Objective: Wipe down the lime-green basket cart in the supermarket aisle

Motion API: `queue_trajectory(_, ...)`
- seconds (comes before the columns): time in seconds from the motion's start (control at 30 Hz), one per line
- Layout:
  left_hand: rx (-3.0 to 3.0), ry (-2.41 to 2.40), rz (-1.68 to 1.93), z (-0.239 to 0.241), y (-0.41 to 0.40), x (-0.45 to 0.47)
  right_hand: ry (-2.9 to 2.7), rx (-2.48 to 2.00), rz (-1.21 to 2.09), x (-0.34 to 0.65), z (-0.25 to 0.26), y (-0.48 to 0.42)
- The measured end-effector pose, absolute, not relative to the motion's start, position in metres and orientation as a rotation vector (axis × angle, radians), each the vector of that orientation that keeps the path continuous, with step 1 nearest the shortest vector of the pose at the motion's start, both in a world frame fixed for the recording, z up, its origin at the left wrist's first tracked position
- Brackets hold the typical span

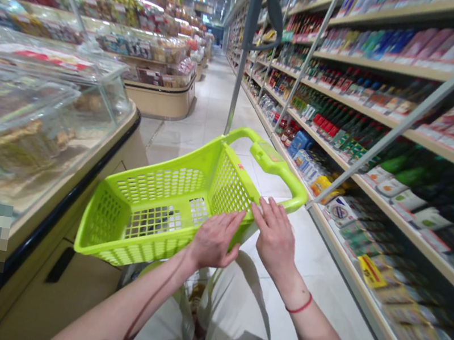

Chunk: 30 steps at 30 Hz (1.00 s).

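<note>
Lime-green plastic basket (156, 182), lattice-walled, smooth looped handle (274, 160) at 1 o'clock, is sitting mid-aisle; left hand (213, 241) and right hand (275, 236), grips apart, are pressing flat against its 5 o'clock rim.

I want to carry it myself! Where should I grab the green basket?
Probably the thick looped handle of the green shopping basket, reaching from the near side, over the top, close to the right hand. It arches clear of the mesh walls, leaving room for fingers to curl underneath.
</note>
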<state>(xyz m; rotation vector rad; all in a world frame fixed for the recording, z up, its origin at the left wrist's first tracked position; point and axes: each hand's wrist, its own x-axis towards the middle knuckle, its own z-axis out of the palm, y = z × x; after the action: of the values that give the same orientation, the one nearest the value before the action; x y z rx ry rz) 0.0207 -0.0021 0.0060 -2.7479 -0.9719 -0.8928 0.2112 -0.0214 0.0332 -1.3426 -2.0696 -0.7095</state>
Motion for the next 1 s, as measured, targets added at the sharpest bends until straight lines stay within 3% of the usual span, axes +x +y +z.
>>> queue_trajectory(0.47,-2.766,-0.985,-0.879,0.006,-0.003,0.02,-2.016,-1.432,-0.831,0.292,0.063,0.004)
queue_trajectory(1.0,-2.693,-0.968,-0.915,0.008,-0.005,0.021,-2.14,-1.31,-0.677,0.206,0.034,-0.027)
